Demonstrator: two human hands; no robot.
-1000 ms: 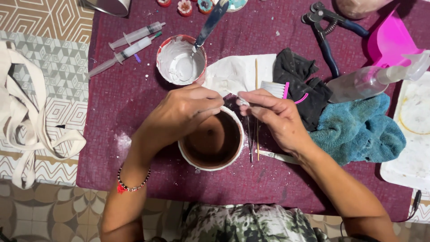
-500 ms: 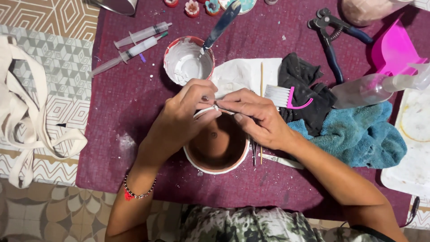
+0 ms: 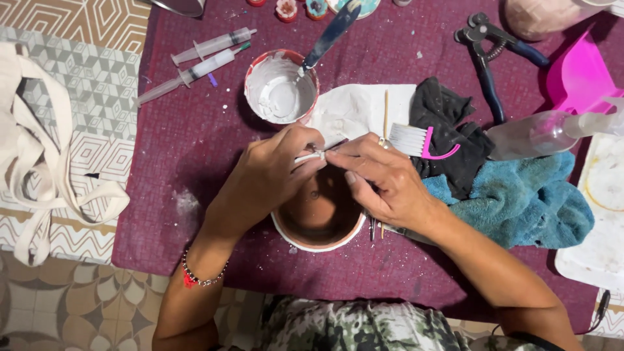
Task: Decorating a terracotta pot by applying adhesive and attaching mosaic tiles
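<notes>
A terracotta pot with a white rim (image 3: 318, 218) stands on the maroon cloth (image 3: 195, 143) in front of me. Both hands meet over its far rim. My left hand (image 3: 270, 175) pinches a small white piece at the rim. My right hand (image 3: 380, 179) holds a thin dark tool whose tip touches that same white piece. The pot's far edge is hidden under my fingers.
A red-rimmed bowl of white paste (image 3: 281, 88) with a palette knife (image 3: 328, 36) sits behind the pot. Two syringes (image 3: 198, 62) lie at the left, pliers (image 3: 491, 55) at the back right, and a white brush (image 3: 413, 140), black rag (image 3: 448, 130), teal towel (image 3: 520, 198) and spray bottle (image 3: 552, 130) at the right.
Both hands stay joined at the pot's far rim; the fingers have shifted slightly along it. The view has drifted a little, so the pot sits lower in frame.
</notes>
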